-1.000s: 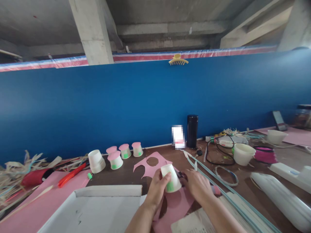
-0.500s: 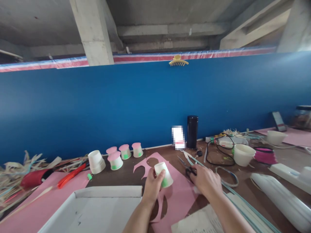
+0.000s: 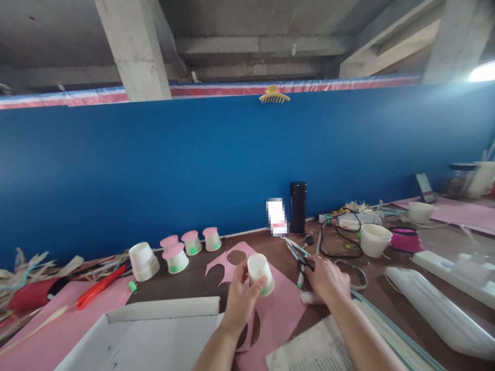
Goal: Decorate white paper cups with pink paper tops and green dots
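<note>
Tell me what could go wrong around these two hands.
The scissors at the right hand lie close to the pale-blue strips and might snag them. The white cup in the left hand could dent if gripped hard. The pink sheet, with holes cut in it, might tear if caught.

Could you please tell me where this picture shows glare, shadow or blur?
In the head view, a light glares at the upper right edge, and the blue partition has a pale sheen there; in the head view, the ceiling is dim, a patch beside the black flask is pixelated, and the held cup looks fairly clear.
</note>
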Available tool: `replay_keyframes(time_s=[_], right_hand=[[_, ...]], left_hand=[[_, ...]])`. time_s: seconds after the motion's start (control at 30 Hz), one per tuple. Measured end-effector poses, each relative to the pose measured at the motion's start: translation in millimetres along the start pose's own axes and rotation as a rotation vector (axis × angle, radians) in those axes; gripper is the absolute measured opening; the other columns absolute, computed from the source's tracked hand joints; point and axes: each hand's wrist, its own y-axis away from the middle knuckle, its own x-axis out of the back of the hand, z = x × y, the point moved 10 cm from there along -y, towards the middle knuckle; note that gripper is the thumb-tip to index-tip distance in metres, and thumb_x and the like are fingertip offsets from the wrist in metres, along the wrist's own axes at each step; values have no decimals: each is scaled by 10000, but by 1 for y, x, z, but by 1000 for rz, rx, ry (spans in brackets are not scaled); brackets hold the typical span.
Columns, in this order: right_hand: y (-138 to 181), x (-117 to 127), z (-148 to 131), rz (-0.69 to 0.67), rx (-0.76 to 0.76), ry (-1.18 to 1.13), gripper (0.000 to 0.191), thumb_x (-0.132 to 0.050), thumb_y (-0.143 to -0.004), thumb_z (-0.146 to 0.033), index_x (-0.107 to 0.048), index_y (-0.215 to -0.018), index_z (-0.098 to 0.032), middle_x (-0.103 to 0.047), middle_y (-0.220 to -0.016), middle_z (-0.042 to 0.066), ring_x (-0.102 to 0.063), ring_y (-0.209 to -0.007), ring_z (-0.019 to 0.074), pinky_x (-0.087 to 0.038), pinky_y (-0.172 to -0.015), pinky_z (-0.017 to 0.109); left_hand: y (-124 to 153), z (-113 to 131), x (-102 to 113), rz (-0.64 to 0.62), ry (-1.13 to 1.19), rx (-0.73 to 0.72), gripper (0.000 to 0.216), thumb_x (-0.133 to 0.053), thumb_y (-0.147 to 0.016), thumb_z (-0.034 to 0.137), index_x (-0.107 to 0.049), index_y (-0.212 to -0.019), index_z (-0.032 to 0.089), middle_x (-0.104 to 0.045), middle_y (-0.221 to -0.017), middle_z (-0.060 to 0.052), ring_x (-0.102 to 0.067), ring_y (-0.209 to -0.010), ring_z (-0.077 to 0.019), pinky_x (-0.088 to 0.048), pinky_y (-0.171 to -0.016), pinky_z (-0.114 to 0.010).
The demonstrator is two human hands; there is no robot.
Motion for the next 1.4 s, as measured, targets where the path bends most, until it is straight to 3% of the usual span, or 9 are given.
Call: replay_keyframes(time_s=[0.27,0.43,0.7,0.9,1.07,1.27,1.4], right_hand=[[0,11,-5,42,-5,-85,376,-451,-864,-386,-604,-1193,-290,-704,-1113,55,-638,-1037,266,-425,-805,379],[-1,21,19,86,-132,-115,432,-377,-890,-398,-560,-1267,-290,-658,-1186,86,-629,-1051,281,-446,-767,384],[-7,11,48,28,-235,-83,406,-379,-879,-319,-634,-1193,-285,-665,-1165,122,-653,-1012,312,-471,-741,416],[-1,17,22,62,-120,-19,393,-386,-894,-371,-606,-1216,-316,-660,-1202,96,-600,-1112,319,-440,-811,435],[2,2,-7,-34,-3,21,394,-509,-831,-555,-658,-1079,-287,-751,-955,87,-670,-969,317,-421,-809,445],[2,-9,-14,-77,6,29,366,-569,-804,-393,-604,-1128,-226,-748,-959,119,-686,-941,313,-431,-778,421],[1,-1,-13,-41,-25,-14,501,-477,-845,-389,-485,-1306,-194,-726,-1046,128,-670,-988,302,-433,-798,406]], left_hand=[[4,-3,-11,-20,-364,-109,519,-732,-706,457,-624,-1142,195,-628,-1185,-124,-543,-1127,-302,-386,-972,-385],[5,-4,-12,-34,-398,-98,562,-714,-705,510,-622,-1159,191,-630,-1171,-134,-546,-1096,-318,-394,-938,-387],[5,-5,-11,-10,-458,-97,576,-728,-684,485,-621,-1180,214,-639,-1140,-126,-560,-1063,-311,-402,-927,-382],[5,-9,-13,-40,-446,-86,607,-710,-694,526,-607,-1193,196,-633,-1129,-138,-563,-1059,-316,-410,-922,-391],[5,-9,-12,-37,-467,-105,617,-692,-710,543,-599,-1209,194,-633,-1133,-143,-573,-1042,-312,-418,-912,-394],[4,-10,-15,-64,-518,-123,594,-668,-738,547,-587,-1205,189,-623,-1161,-140,-567,-1063,-300,-410,-935,-388],[4,-11,-17,-85,-578,-107,599,-655,-753,523,-557,-1238,186,-621,-1181,-127,-553,-1089,-291,-414,-944,-395]])
